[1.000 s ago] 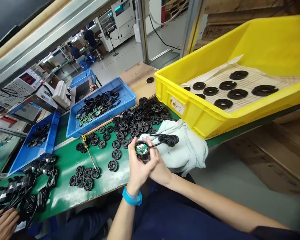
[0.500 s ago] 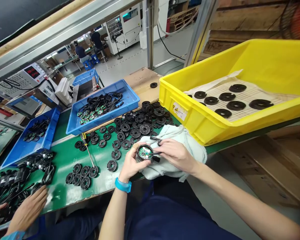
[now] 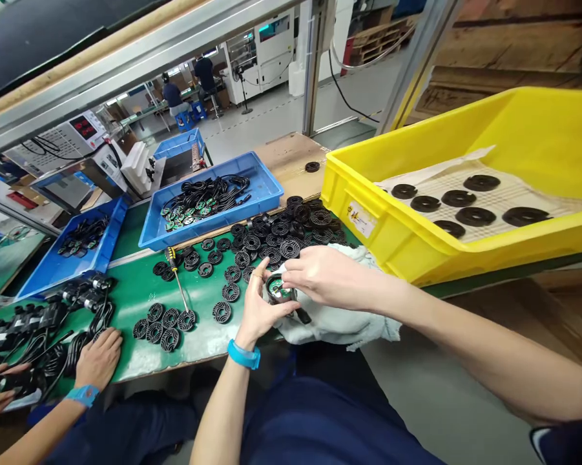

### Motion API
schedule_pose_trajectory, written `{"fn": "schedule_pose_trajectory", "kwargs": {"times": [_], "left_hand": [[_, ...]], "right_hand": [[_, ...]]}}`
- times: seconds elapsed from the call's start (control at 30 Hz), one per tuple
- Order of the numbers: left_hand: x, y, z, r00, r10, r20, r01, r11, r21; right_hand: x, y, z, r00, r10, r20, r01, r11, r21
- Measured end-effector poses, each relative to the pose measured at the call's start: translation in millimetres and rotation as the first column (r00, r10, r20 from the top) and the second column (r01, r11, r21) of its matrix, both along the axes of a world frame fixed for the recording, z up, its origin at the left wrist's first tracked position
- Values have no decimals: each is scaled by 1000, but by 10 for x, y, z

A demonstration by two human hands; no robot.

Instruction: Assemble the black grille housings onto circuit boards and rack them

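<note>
My left hand (image 3: 258,310) grips a small round black housing (image 3: 277,289) with a green circuit board inside, held over a pale cloth (image 3: 342,318) at the bench edge. My right hand (image 3: 322,274) reaches across from the right, its fingers curled over the top of the housing and hiding its black cable. A pile of black slotted discs (image 3: 281,229) lies just behind my hands, with more discs (image 3: 165,323) spread on the green mat (image 3: 130,303) to the left.
A yellow bin (image 3: 392,219) at right holds black rings on paper. A blue tray (image 3: 256,187) contains cabled boards; another blue tray (image 3: 58,268) stands left. A screwdriver (image 3: 177,278) lies on the mat. A co-worker's hands (image 3: 97,358) handle black cables at lower left.
My right hand has moved left from the cable on the cloth onto the top of the housing. The co-worker's hand has come further right onto the mat. The view shifted slightly.
</note>
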State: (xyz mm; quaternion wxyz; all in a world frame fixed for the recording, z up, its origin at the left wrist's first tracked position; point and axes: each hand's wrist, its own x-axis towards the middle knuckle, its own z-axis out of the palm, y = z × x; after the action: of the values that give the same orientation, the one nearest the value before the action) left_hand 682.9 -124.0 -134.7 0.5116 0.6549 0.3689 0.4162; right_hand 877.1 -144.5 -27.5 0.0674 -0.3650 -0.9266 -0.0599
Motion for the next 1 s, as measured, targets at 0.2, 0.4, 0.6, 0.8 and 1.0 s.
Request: {"fn": "schedule_pose_trajectory", "kwargs": {"times": [0.2, 0.4, 0.6, 0.8, 1.0], "left_hand": [[-140, 70, 8, 945, -281, 170, 296, 952, -76], [-290, 96, -39, 939, -313, 139, 320, 947, -25], [-325, 84, -3, 931, -361, 48, 362, 932, -28], [-201, 5, 3, 953, -297, 55, 298, 954, -23], [-127, 32, 11, 934, -356, 23, 354, 933, 70]], "right_hand": [[43, 94, 186, 989, -71, -127, 43, 975, -216], [116, 127, -37, 826, -322, -462, -12, 810, -586], [159, 105, -221, 786, -355, -506, -4, 816, -578], [130, 61, -115, 890, -260, -374, 96, 909, -405], [128, 23, -71, 941, -239, -240, 158, 936, -314]]}}
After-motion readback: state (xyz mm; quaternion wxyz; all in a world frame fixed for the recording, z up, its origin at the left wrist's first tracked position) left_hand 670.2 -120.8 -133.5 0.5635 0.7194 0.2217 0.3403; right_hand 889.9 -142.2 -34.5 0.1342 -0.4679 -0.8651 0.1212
